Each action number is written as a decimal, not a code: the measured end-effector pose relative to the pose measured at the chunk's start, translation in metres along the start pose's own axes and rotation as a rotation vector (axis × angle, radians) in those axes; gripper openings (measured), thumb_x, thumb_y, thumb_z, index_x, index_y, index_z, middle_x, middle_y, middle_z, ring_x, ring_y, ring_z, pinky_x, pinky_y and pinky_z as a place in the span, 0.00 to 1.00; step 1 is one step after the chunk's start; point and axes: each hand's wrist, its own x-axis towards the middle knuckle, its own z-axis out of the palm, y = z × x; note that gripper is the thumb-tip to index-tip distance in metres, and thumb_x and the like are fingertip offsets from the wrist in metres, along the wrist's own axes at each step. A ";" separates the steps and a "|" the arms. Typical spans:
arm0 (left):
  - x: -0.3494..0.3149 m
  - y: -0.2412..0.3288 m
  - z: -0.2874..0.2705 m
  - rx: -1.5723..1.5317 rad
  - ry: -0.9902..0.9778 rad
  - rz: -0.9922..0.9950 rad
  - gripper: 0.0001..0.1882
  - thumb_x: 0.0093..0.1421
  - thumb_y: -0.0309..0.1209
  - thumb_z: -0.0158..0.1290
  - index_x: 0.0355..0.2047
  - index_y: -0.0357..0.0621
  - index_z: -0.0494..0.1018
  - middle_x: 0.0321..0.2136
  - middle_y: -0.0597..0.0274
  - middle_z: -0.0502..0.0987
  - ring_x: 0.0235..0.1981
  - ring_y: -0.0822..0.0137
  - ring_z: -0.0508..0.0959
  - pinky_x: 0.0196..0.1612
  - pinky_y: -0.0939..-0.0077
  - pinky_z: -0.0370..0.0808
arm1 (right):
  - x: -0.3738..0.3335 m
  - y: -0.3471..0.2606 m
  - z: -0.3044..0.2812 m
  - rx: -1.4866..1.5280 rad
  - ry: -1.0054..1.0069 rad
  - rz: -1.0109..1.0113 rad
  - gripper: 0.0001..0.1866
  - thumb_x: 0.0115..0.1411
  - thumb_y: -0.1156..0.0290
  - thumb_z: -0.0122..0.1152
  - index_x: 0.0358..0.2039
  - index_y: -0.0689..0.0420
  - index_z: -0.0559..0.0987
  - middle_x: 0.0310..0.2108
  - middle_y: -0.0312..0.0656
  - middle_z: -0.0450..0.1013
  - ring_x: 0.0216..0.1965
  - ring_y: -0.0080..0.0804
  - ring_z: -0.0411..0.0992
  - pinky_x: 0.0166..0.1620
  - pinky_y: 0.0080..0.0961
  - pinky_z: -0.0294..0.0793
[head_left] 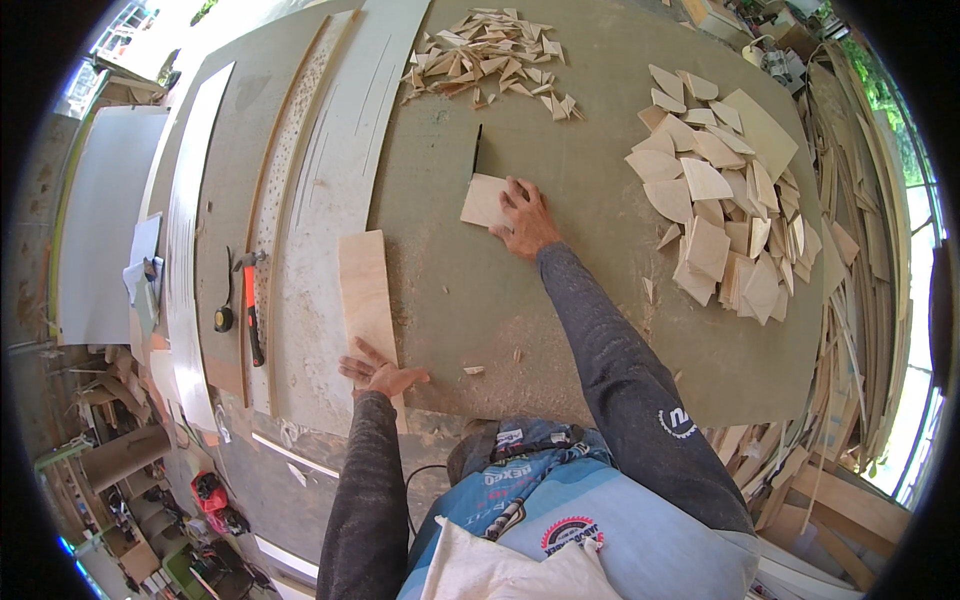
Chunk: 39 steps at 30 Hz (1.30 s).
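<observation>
My left hand (378, 376) rests with fingers spread on the near end of a long plywood strip (367, 290). The strip lies lengthwise, partly over the edge of a white board. My right hand (530, 218) reaches further out, its fingers bent over the right side of a small plywood piece (482, 203) and holding it flat on the tabletop. A thin dark upright blade or slot (478, 148) shows just beyond this piece, close to its far edge. Whether the two touch I cannot tell.
A heap of plywood offcuts with curved edges (705, 180) lies at the right. Small pointed scraps (490, 55) are piled at the far side. Left of the white board (345, 130) lie a hammer (252, 310) and a tape measure (223, 318). Sawdust speckles the tabletop (470, 320).
</observation>
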 end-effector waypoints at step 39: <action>-0.008 0.004 0.000 0.000 0.035 -0.016 0.89 0.38 0.60 0.73 0.65 0.46 0.02 0.65 0.20 0.08 0.68 0.28 0.10 0.65 0.19 0.35 | 0.015 -0.013 0.008 0.013 0.088 0.172 0.36 0.57 0.53 0.70 0.61 0.61 0.75 0.70 0.50 0.58 0.70 0.49 0.50 0.68 0.62 0.53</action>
